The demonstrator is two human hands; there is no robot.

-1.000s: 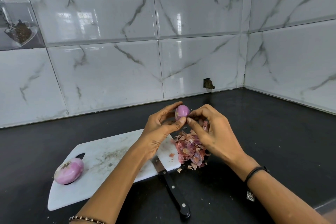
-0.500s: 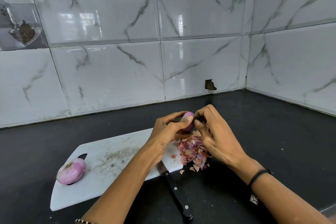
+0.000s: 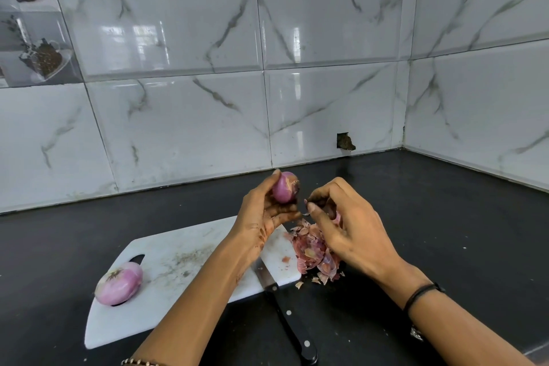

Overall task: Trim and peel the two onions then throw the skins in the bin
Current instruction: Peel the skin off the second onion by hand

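Parted since half a second ago: right hand drawn off the held onion, where both sets of fingers met on it before. Raised now in the curled fingers of the left hand, pink and smooth, with a brownish patch at one end. Right fingers curled, apparently pinching a small scrap of skin beside the left thumb, though too small to be sure. Judged as peeling nearly done on this one.

Below the right fingers, skins heaped at the edge of the board and on the worktop, not yet binned. Well beyond the left wrist, the second onion, looking peeled already. Knife blade partly hidden under the left forearm. No bin in view. Far side of the held onion unseen.
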